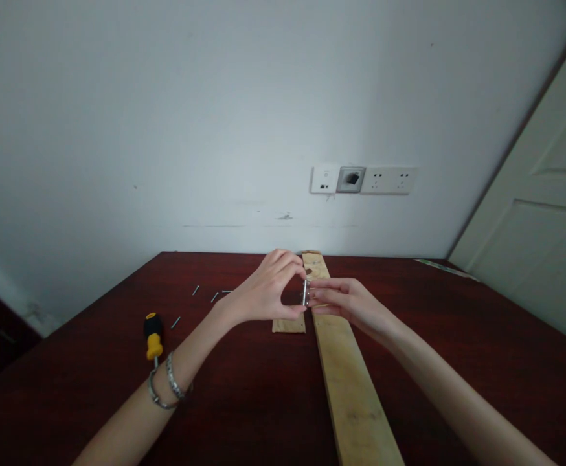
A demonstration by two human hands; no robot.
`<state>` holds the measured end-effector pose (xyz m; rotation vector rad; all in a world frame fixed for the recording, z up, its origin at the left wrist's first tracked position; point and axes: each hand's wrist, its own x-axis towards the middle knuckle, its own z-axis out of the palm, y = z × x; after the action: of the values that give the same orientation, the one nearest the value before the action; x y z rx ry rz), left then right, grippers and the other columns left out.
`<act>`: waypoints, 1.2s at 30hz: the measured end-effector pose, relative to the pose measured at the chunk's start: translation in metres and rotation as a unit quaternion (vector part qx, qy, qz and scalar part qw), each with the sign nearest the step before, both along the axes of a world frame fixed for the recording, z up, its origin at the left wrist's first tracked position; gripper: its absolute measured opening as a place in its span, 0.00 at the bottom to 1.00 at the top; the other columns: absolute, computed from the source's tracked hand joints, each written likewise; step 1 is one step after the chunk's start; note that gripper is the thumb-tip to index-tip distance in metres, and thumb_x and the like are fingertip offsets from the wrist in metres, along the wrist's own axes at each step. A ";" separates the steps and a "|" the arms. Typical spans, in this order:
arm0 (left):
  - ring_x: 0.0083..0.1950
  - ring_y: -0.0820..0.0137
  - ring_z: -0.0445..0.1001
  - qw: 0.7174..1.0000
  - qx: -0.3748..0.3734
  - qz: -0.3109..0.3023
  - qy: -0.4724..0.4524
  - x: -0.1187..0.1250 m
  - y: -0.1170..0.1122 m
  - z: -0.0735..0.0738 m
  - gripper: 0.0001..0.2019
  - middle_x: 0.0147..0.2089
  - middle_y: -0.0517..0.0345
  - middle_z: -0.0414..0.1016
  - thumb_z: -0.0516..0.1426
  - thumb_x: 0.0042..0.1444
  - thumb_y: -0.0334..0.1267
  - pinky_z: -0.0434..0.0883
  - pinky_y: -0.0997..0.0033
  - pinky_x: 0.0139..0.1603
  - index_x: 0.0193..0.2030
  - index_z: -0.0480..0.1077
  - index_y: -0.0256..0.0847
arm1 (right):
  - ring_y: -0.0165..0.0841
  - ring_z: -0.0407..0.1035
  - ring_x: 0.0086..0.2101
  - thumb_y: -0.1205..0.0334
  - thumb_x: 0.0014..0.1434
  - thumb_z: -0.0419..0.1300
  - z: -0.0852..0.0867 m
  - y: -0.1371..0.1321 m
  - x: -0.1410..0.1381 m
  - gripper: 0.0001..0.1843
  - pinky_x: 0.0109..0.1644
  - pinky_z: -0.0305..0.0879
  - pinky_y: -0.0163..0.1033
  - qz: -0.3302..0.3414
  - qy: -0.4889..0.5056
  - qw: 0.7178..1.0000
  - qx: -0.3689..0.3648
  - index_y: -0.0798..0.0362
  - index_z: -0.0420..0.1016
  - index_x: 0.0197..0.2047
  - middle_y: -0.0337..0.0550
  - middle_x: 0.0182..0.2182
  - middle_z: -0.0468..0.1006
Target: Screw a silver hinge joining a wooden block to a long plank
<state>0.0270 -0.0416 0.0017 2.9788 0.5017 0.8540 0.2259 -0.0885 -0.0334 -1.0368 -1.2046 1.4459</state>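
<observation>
- Left hand (263,291), just above the centre of the frame, curls thumb and fingers into a pinch on a small metal hinge (305,292)
- Right hand (348,303) comes in from the right, its fingertips closed on the other side of the hinge, so both hands grip it
- The hinge stands upright between the hands, held at the left edge of the plank (351,388); whether it touches the wood cannot be told
- The plank is pale and long, and runs from the far edge of the table (244,401) down to the bottom of the frame, right of centre
- A short wood block (289,325) lies just beside the plank's left edge, under the left hand
- Screwdriver (153,336) with a yellow and black handle lies at lower left, near the left wrist, which wears bracelets (166,385)
- A few loose screws (195,290) lie scattered on the table left of the hands
- Sockets (363,180) sit on the wall above the hands; a door (540,226) fills the right edge
</observation>
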 end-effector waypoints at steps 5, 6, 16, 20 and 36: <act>0.55 0.58 0.59 1.000 0.004 -0.003 0.006 0.001 -0.003 -0.002 0.18 0.50 0.49 0.65 0.62 0.46 0.37 0.61 0.55 0.57 0.44 0.64 0.40 | 0.29 0.76 0.32 0.59 0.46 0.69 0.005 -0.004 0.001 0.20 0.45 0.73 0.39 -0.003 -0.001 1.000 0.005 0.59 0.78 0.43 0.46 0.32 0.81; 0.55 0.58 0.59 1.000 0.005 -0.004 0.005 0.001 -0.003 -0.002 0.18 0.50 0.49 0.65 0.62 0.46 0.37 0.61 0.55 0.57 0.44 0.64 0.40 | 0.29 0.76 0.31 0.59 0.45 0.70 0.004 -0.004 0.001 0.21 0.44 0.73 0.39 -0.002 0.000 1.000 0.005 0.59 0.77 0.43 0.45 0.31 0.81; 0.56 0.59 0.60 1.000 -0.001 -0.018 -0.010 0.001 -0.002 -0.008 0.18 0.51 0.48 0.65 0.61 0.50 0.39 0.62 0.55 0.57 0.46 0.64 0.39 | 0.28 0.75 0.31 0.60 0.42 0.71 -0.001 -0.002 -0.004 0.19 0.39 0.73 0.35 0.004 0.022 0.999 0.030 0.57 0.79 0.39 0.42 0.31 0.81; 0.56 0.60 0.60 0.999 -0.031 -0.023 -0.031 -0.001 -0.002 -0.008 0.20 0.51 0.49 0.66 0.61 0.53 0.41 0.62 0.54 0.58 0.51 0.63 0.40 | 0.29 0.75 0.30 0.60 0.40 0.72 -0.001 -0.002 -0.005 0.18 0.38 0.74 0.37 -0.031 0.028 0.999 0.029 0.57 0.79 0.37 0.43 0.31 0.82; 0.29 0.71 0.76 0.792 -0.580 -0.032 -0.191 0.004 0.008 -0.016 0.13 0.28 0.54 0.77 0.63 0.49 0.42 0.73 0.71 0.32 0.36 0.73 0.33 | 0.33 0.76 0.29 0.59 0.42 0.70 0.018 -0.013 -0.006 0.18 0.40 0.73 0.40 -0.089 -0.062 0.991 0.084 0.57 0.79 0.37 0.42 0.27 0.82</act>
<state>0.0306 -0.0336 -0.0145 1.6378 0.5901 0.7063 0.2198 -0.1013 -0.0152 -1.1019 -1.2645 1.1364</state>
